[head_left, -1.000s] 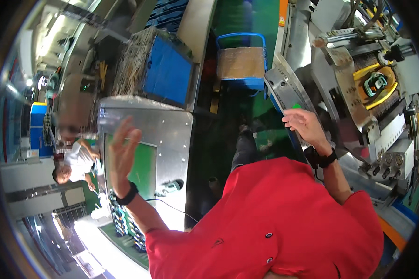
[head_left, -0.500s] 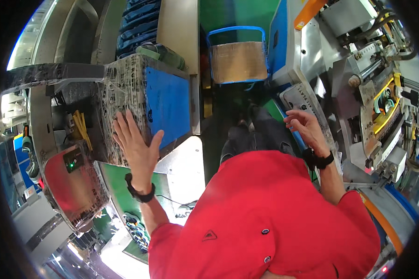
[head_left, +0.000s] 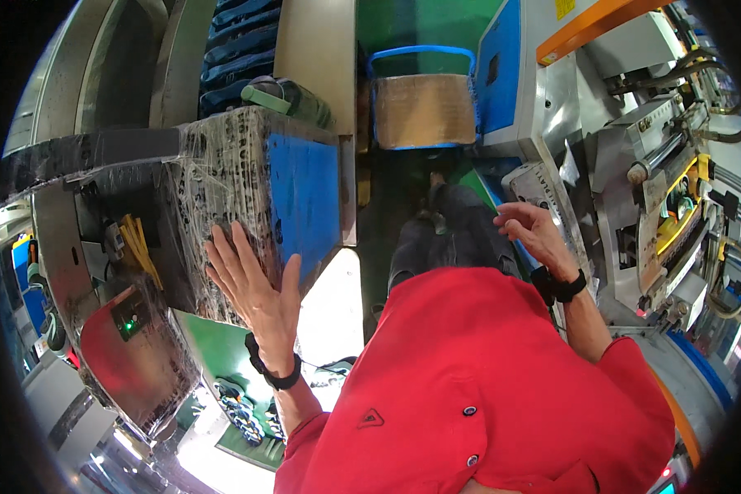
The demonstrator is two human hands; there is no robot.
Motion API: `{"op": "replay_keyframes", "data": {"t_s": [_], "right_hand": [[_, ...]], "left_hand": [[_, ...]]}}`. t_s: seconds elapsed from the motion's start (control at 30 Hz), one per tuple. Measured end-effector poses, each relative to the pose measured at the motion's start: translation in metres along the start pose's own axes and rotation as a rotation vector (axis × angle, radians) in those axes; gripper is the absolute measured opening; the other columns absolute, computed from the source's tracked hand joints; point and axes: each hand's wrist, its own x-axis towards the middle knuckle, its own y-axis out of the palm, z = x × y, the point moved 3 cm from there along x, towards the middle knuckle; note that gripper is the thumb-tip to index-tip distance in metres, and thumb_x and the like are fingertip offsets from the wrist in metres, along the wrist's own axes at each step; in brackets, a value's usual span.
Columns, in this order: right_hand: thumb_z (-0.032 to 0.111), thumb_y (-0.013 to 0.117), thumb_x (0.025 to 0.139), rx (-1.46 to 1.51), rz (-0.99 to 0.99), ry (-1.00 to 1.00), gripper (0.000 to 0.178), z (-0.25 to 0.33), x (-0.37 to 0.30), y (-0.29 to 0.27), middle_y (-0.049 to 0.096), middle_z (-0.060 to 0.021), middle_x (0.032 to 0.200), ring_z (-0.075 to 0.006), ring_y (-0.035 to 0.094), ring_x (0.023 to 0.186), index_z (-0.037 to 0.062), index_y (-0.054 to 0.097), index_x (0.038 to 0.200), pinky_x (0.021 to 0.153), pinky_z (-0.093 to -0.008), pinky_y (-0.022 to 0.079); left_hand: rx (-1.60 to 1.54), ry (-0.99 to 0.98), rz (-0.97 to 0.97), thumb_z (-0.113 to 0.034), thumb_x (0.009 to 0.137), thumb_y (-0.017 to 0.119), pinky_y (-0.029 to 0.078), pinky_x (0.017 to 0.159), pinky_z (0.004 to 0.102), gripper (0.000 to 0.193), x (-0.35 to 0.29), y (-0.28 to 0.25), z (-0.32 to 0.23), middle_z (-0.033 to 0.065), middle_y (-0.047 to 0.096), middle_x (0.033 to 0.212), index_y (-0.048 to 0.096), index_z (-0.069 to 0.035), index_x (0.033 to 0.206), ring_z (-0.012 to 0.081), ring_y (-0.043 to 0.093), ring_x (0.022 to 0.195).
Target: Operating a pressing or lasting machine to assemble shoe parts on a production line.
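My left hand (head_left: 259, 288) is spread wide, palm down, over the front of a plastic-wrapped, blue-sided machine housing (head_left: 230, 165). I cannot tell whether its fingers touch the wrap. Nothing is held in it. On the other side, my right hand (head_left: 539, 237) hangs in the air with loosely bent fingers held apart, also holding nothing. It is nearest to a grey panel with printed lettering (head_left: 528, 185) on the right-hand machine. Both wrists wear black bands.
A brown cardboard box (head_left: 426, 111) sits on a blue-framed trolley ahead. Right stands a machine (head_left: 626, 165) with rollers, hoses and an orange bar (head_left: 593, 31). A green bottle (head_left: 292, 99) lies on the wrapped housing. Several patterned shoes (head_left: 240, 407) rest below left.
My left hand has shifted slightly right and lower in the picture, fingers still spread. My right hand has barely moved. The surroundings have shifted a little with the view.
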Motion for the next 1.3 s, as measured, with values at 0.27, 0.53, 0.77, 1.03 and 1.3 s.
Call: {"op": "replay_keyframes", "data": {"t_s": [0.27, 0.53, 0.77, 1.03, 1.3], "right_hand": [[0.010, 0.059, 0.090, -0.021, 0.085, 0.019, 0.029, 0.006, 0.010, -0.004, 0.069, -0.0065, 0.099, -0.0108, 0.063, 0.085, -0.0002, 0.062, 0.117, 0.075, -0.0252, 0.050], [0.008, 0.058, 0.092, -0.014, 0.111, -0.125, 0.028, 0.005, 0.032, -0.036, 0.069, -0.0082, 0.100, -0.0120, 0.063, 0.087, -0.0003, 0.062, 0.118, 0.077, -0.0255, 0.050], [0.008, 0.058, 0.092, 0.060, 0.123, 0.020, 0.028, -0.034, 0.012, -0.041, 0.069, -0.0074, 0.098, -0.0115, 0.063, 0.087, 0.0008, 0.062, 0.118, 0.074, -0.0254, 0.050], [0.009, 0.059, 0.093, 0.065, 0.258, -0.059, 0.027, -0.003, 0.051, -0.011, 0.069, -0.0071, 0.098, -0.0119, 0.064, 0.084, 0.0004, 0.062, 0.117, 0.073, -0.0242, 0.050], [0.010, 0.060, 0.093, -0.091, 0.195, -0.599, 0.024, 0.143, 0.081, 0.035, 0.069, -0.0099, 0.095, -0.0146, 0.066, 0.084, -0.0033, 0.062, 0.113, 0.074, -0.0249, 0.052]], "left_hand": [[-0.057, -0.041, -0.093, -0.026, 0.084, 0.067, 0.015, 0.118, 0.0544, 0.070, -0.001, 0.003, 0.009, 0.0132, 0.029, 0.155, 0.039, -0.015, 0.148, 0.0364, 0.020, 0.145], [-0.051, -0.043, -0.133, -0.018, 0.084, 0.067, 0.020, 0.117, 0.0540, 0.066, -0.002, -0.004, 0.005, 0.0118, 0.033, 0.153, 0.042, -0.016, 0.146, 0.0365, 0.026, 0.143], [-0.051, 0.020, -0.128, -0.027, 0.088, 0.064, 0.023, 0.116, 0.0508, 0.063, -0.003, 0.004, 0.000, 0.0100, 0.035, 0.153, 0.042, -0.018, 0.146, 0.0341, 0.027, 0.143], [-0.050, -0.055, -0.158, -0.015, 0.081, 0.069, 0.023, 0.116, 0.0527, 0.069, 0.003, -0.008, 0.010, 0.0138, 0.036, 0.152, 0.044, -0.016, 0.145, 0.0366, 0.029, 0.142], [-0.057, -0.023, -0.173, -0.025, 0.079, 0.071, 0.016, 0.115, 0.0603, 0.073, -0.014, -0.002, 0.002, 0.0185, 0.031, 0.152, 0.040, -0.013, 0.144, 0.0403, 0.025, 0.142]]}}
